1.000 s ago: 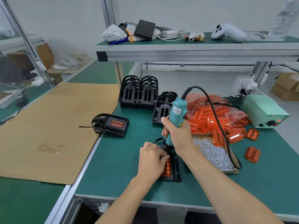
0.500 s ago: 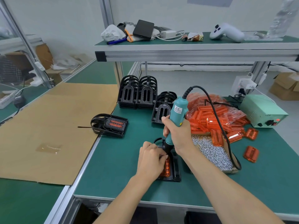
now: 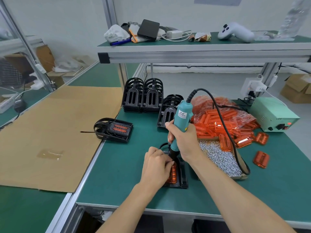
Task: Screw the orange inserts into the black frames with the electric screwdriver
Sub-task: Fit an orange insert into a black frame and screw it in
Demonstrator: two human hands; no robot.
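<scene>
A black frame [image 3: 183, 177] with an orange insert [image 3: 173, 174] in it lies on the green mat near the table's front edge. My right hand [image 3: 184, 140] grips the teal electric screwdriver [image 3: 181, 117] upright, its tip down on the frame's far end. My left hand [image 3: 157, 165] lies over the frame's left side, fingers curled at the screwdriver's tip; what they pinch is hidden. A finished frame with orange inserts [image 3: 114, 129] lies to the left. Empty black frames [image 3: 143, 98] stand stacked behind.
A bag and loose heap of orange inserts [image 3: 223, 121] and a tray of silver screws [image 3: 220, 158] lie right of my hands. The screwdriver's power box [image 3: 272, 115] sits far right, its black cable looping past the screws. Brown cardboard [image 3: 47, 137] covers the left table. A shelf hangs overhead.
Both hands and the screwdriver stay in the same place on the frame. Only my head has shifted slightly.
</scene>
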